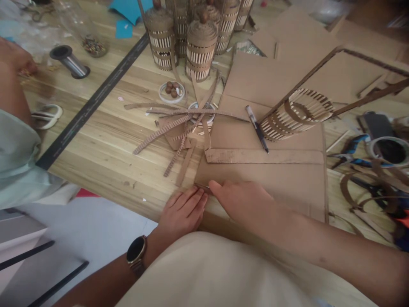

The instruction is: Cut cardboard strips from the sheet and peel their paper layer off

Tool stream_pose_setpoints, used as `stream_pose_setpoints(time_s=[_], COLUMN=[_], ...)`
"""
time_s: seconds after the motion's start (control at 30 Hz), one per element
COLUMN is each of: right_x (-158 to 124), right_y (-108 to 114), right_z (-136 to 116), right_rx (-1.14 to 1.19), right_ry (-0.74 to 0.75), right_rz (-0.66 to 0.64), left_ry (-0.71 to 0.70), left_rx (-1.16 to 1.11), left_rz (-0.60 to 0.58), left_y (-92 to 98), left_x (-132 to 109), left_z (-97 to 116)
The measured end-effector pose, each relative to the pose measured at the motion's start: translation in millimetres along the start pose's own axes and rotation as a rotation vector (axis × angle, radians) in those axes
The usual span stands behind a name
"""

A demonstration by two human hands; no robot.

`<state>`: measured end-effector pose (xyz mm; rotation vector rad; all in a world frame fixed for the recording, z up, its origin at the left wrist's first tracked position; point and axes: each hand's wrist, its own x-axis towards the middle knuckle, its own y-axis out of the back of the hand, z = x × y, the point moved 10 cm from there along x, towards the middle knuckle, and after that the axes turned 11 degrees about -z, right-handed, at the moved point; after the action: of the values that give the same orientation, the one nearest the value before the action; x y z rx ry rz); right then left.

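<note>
My left hand [183, 209] lies with fingers stretched out, pressing down at the near left corner of a brown cardboard sheet [265, 177]. Just right of those fingertips, my right hand [239, 198] is closed around a thin tool with a narrow metal blade [204, 186]. The blade points left along the sheet's edge; the tool's handle is hidden in my fist. A folded cardboard flap [265, 156] crosses the sheet farther up. On the cardboard beyond it lie a black pen [257, 129] and a tilted slatted lantern frame [294, 115] with a long handle.
Corrugated cardboard strips [166, 128] fan over the table. Several slatted lanterns [201, 47] stand at the back. Blue-handled pliers [351, 149] and a tape roll [388, 151] sit right. A wire spool [69, 62] stands left, near another person's hand [19, 57].
</note>
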<state>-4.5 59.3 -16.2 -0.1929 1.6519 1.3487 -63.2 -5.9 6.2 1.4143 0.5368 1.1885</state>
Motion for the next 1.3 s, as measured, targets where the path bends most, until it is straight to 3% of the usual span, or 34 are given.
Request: stream_pose_setpoints(time_s=[0.27,0.7,0.93,1.17,1.3], right_x=[1.3,-0.4,-13.3,-36.9,-59.3], right_y=[7.0,-13.4,-26.2,-58.0,-87.2], right_z=[-8.0,7.2,19.3,41.0,66.2], right_rx=[-0.04,0.053,0.121,0.127,0.12], right_ry=[-0.012,-0.065,-0.124,-0.164,-0.246], right_rz=[0.043,-0.107,-0.296,-0.345,-0.176], left_ry=[0.025,0.059,0.045,0.087,0.095], left_rx=[0.054,0.086,0.094,0.074,0.068], left_rz=[-0.007,0.003,0.002,0.077,0.037], left_y=[-3.2,-1.8,-1.1,-6.1,-11.2], left_x=[-0.6,0.8,1.5,-6.7,-8.6], left_z=[0.4,-0.6,1.3,-0.9,-2.1])
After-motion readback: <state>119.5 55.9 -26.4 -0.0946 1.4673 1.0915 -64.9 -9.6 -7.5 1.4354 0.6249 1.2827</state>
